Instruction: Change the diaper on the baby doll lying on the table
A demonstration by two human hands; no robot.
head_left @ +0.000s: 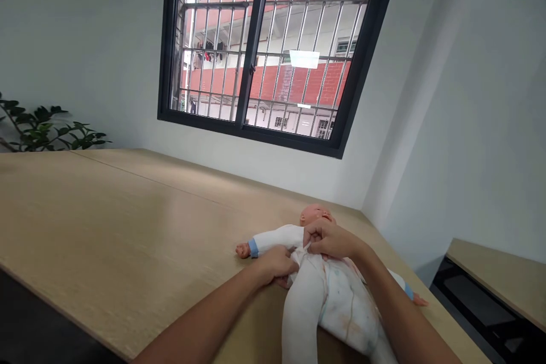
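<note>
Lying on the table [149, 227], the doll [303, 301] stretches lengthwise from its head [313, 214] toward the wearer; nearer that head, the right hand [330, 238] pinches white fabric [305, 256]; the left hand [277, 263] sits farther, its grip impossible to tell.

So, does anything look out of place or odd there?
Perhaps the diaper on the doll: orange-brown patches mark its front, which looks soiled, though I can't tell stain from printed pattern. Nothing else stands out as spilled or broken.
</note>
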